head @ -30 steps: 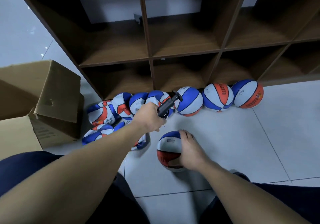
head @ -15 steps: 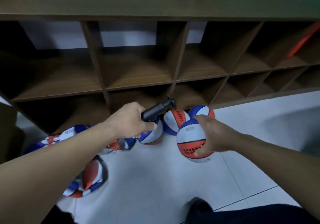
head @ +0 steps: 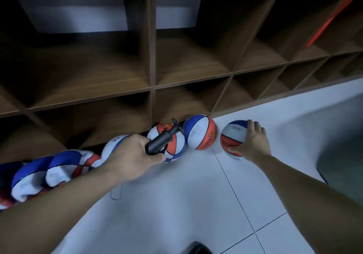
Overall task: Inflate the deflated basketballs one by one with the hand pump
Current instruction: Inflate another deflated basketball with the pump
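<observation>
Several basketballs [head: 200,132] along white tiled floor [head: 196,204], beneath wooden cubby shelf [head: 151,57].

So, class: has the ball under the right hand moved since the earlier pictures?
Yes. The ball under the right hand now sits at the right end of the inflated row, close to the shelf unit, no longer out on open floor.

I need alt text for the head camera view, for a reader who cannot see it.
A person's right hand holds a round red, white and blue basketball at the end of a row of balls on the white tiled floor, below a brown wooden cubby shelf. The left hand grips a black hand pump.
</observation>
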`<state>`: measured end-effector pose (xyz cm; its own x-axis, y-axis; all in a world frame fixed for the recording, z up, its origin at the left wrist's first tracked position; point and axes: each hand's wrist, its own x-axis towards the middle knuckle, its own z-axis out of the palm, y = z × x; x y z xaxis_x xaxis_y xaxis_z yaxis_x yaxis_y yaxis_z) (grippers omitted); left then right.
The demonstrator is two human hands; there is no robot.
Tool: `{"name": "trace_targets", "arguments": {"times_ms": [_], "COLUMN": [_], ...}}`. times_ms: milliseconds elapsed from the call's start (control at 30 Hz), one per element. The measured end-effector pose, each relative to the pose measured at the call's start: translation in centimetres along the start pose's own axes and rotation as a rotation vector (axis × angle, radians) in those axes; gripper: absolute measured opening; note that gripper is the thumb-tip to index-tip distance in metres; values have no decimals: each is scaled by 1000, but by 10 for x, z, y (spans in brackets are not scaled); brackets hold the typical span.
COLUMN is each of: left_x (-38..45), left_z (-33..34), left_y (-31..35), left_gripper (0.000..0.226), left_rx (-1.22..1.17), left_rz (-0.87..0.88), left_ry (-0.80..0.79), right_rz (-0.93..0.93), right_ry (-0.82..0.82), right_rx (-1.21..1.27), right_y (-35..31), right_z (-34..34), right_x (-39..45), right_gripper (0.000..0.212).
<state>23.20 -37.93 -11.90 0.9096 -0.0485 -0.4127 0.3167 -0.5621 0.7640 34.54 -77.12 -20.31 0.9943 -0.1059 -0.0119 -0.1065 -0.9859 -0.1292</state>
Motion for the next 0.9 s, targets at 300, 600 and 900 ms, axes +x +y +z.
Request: {"name": "trace_targets", "arguments": {"times_ms": [300, 600, 900], "left_x": [100, 97, -10], "left_z": [109, 112, 0], "left_y": [33, 32, 9], "left_gripper": [25, 31, 31], "left_rx": [-107, 17, 204], "left_rz": [-21, -10, 4], "left_ry": [4, -5, 113], "right_rz": [-102, -282, -310], "right_ry": [32, -13, -103], "right_rx": [27, 21, 287], "right_y": [27, 30, -42], "right_z": [60, 83, 4], "right_x": [107, 135, 60], "right_gripper": [141, 133, 17]}}
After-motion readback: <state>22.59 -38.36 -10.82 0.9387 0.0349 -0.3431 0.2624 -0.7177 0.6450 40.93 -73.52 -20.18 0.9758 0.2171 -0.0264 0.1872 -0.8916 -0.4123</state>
